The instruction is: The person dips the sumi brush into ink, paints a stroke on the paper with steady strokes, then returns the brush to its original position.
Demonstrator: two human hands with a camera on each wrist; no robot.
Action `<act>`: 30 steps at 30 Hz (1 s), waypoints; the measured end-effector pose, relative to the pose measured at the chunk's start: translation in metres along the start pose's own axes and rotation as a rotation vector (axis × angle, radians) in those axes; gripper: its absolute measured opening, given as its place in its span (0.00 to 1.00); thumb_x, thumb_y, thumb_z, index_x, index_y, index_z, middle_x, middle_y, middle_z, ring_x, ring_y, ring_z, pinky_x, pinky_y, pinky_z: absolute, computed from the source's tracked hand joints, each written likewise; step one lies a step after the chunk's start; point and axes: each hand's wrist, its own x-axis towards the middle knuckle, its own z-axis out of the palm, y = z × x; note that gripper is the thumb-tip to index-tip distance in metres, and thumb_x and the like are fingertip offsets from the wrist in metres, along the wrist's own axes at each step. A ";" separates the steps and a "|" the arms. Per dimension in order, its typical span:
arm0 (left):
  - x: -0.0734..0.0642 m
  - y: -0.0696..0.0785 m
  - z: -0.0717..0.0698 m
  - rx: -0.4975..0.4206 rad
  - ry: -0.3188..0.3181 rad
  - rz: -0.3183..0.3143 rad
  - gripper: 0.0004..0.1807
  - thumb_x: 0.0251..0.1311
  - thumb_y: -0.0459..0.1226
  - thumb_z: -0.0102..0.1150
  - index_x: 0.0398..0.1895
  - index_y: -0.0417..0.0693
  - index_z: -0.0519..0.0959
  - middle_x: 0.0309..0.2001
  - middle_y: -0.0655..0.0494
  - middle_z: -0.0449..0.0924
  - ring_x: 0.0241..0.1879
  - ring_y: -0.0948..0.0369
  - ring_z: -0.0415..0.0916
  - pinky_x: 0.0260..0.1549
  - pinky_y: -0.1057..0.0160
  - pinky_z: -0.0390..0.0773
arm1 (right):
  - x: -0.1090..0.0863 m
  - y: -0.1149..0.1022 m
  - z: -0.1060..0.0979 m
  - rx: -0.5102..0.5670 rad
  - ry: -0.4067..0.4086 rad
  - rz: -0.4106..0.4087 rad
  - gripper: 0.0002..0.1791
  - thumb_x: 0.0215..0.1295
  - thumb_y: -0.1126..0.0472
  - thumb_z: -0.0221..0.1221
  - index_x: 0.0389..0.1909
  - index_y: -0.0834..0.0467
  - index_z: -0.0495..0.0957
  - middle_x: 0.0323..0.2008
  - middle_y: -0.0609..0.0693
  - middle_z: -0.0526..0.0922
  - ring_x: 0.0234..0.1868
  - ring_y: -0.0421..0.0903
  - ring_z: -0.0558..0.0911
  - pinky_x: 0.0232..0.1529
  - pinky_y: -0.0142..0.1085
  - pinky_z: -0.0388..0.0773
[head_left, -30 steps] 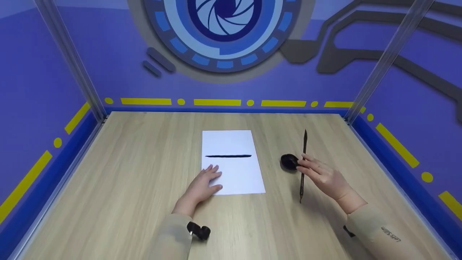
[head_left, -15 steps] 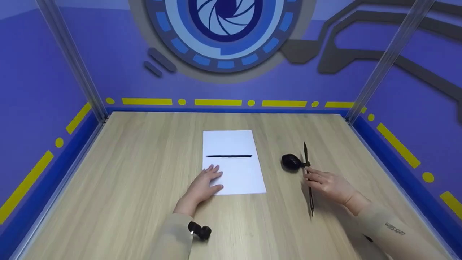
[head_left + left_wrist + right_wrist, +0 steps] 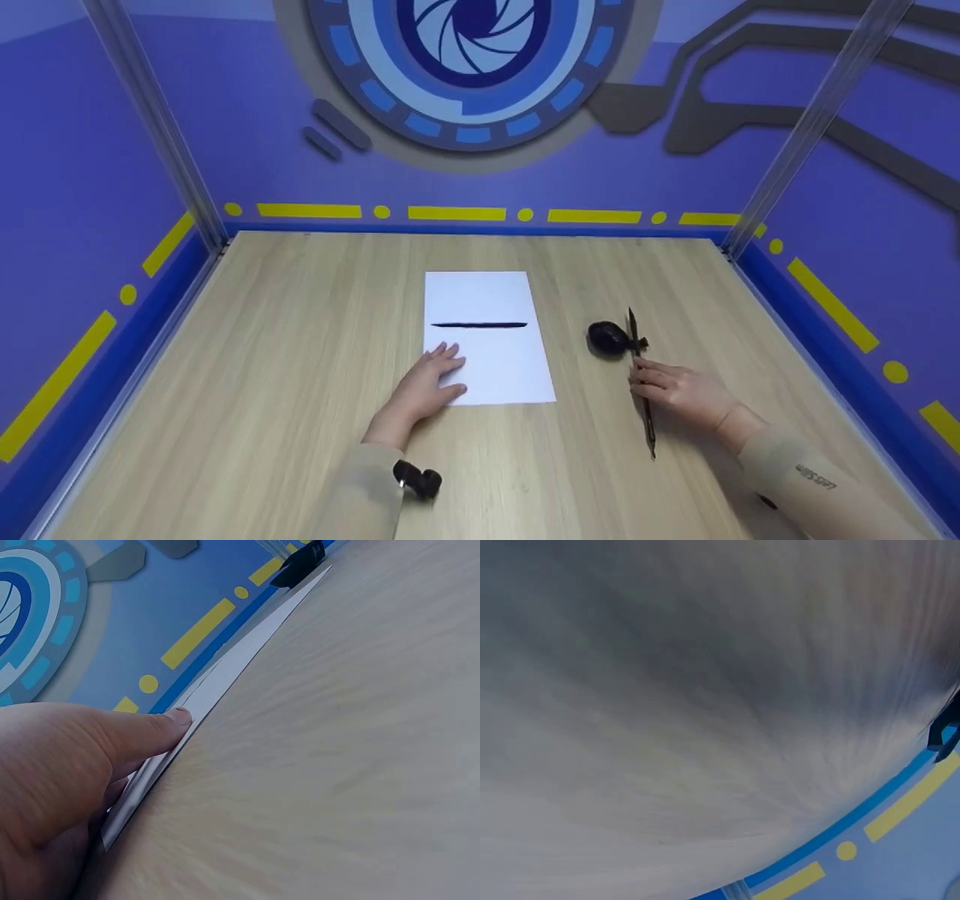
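Note:
A white sheet of paper (image 3: 499, 371) lies on the table with one black horizontal brush stroke (image 3: 480, 325) across it. My left hand (image 3: 424, 382), fingers spread, rests on the sheet's lower left; the left wrist view shows its thumb (image 3: 161, 731) on the paper's edge. At the right, my right hand (image 3: 682, 394) pinches a dark, slim writing brush (image 3: 646, 420) around its middle. The brush tip points away from me, and its shaft crosses the short stub of a small round black dish (image 3: 607, 339). The right hand is out of sight in its own wrist view.
The wooden table (image 3: 300, 337) is closed in by blue walls (image 3: 247, 150) at the back and sides. Clear posts (image 3: 817, 127) stand at the far corners. A black wrist device (image 3: 418, 480) sits at the left cuff.
My right hand has moved away from the dish, toward me and slightly right, lowering the brush across the dish's stub. The left hand has stayed in place on the paper.

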 end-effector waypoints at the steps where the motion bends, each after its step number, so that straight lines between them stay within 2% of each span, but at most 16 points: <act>1: 0.000 0.000 0.000 -0.001 -0.001 -0.003 0.29 0.68 0.40 0.63 0.71 0.40 0.73 0.79 0.47 0.61 0.82 0.45 0.51 0.81 0.40 0.50 | 0.000 0.000 0.000 0.004 -0.003 -0.002 0.19 0.50 0.70 0.56 0.42 0.57 0.87 0.46 0.53 0.90 0.49 0.52 0.89 0.45 0.40 0.87; 5: -0.001 0.002 -0.001 -0.007 -0.003 -0.010 0.29 0.69 0.41 0.63 0.71 0.41 0.73 0.79 0.47 0.61 0.82 0.45 0.51 0.81 0.40 0.50 | -0.002 -0.001 0.001 0.021 -0.011 -0.003 0.19 0.48 0.71 0.59 0.42 0.59 0.87 0.46 0.53 0.90 0.49 0.53 0.89 0.45 0.41 0.87; 9: -0.001 0.002 -0.001 -0.008 -0.002 -0.009 0.29 0.69 0.41 0.63 0.71 0.41 0.73 0.80 0.47 0.61 0.82 0.45 0.51 0.81 0.40 0.50 | -0.003 -0.003 0.002 0.019 -0.010 0.009 0.18 0.52 0.69 0.55 0.42 0.59 0.87 0.46 0.54 0.90 0.49 0.53 0.89 0.43 0.41 0.88; 13: -0.001 0.001 -0.001 0.004 -0.002 0.005 0.29 0.68 0.40 0.64 0.70 0.40 0.73 0.79 0.46 0.62 0.82 0.45 0.51 0.82 0.41 0.50 | -0.005 -0.004 -0.001 0.005 -0.049 0.041 0.19 0.53 0.68 0.53 0.44 0.59 0.86 0.48 0.55 0.89 0.50 0.52 0.88 0.43 0.41 0.87; 17: -0.001 0.002 0.000 0.013 0.000 0.000 0.29 0.68 0.40 0.64 0.70 0.40 0.74 0.79 0.47 0.62 0.82 0.46 0.52 0.82 0.41 0.50 | -0.005 -0.005 -0.003 -0.007 -0.082 0.061 0.20 0.51 0.69 0.56 0.46 0.59 0.85 0.50 0.56 0.88 0.51 0.52 0.88 0.45 0.41 0.87; 25: -0.001 0.003 0.000 0.005 0.001 -0.020 0.29 0.69 0.41 0.63 0.71 0.42 0.73 0.79 0.49 0.61 0.82 0.48 0.51 0.82 0.43 0.50 | -0.005 -0.006 -0.003 -0.009 -0.085 0.078 0.21 0.49 0.70 0.63 0.47 0.58 0.85 0.50 0.55 0.88 0.52 0.52 0.87 0.46 0.41 0.87; 30: -0.001 0.002 -0.001 0.003 -0.007 -0.025 0.29 0.69 0.41 0.63 0.71 0.43 0.73 0.80 0.50 0.61 0.82 0.47 0.50 0.82 0.42 0.50 | -0.003 -0.007 -0.004 -0.002 -0.091 0.091 0.18 0.56 0.67 0.55 0.45 0.58 0.86 0.50 0.55 0.89 0.52 0.52 0.87 0.46 0.42 0.88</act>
